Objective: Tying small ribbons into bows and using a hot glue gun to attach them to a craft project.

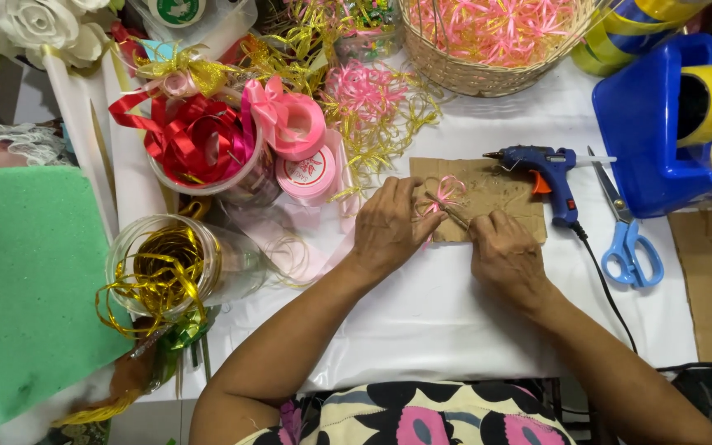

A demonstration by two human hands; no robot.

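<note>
On the cardboard sheet [488, 185] near the desk's far edge, your left hand [389, 227] and right hand [500, 251], grip closed, pinch the light, limp pink ribbon bow [447, 194] at its centre.

Wicker basket [488, 78] and blue tape dispenser [661, 124] cut off by edges

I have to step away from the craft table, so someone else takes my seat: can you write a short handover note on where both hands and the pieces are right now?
Left hand: pressed down on the small pink ribbon bow, holding it on the cardboard piece.
Right hand: pinching a thin stick whose tip meets the bow.
Blue glue gun lies on the cardboard's right edge; blue scissors lie further right.
Done: the bow is looped and sits against the stick.
Left: whether it is glued cannot be seen; finished bows fill the basket behind.
</note>
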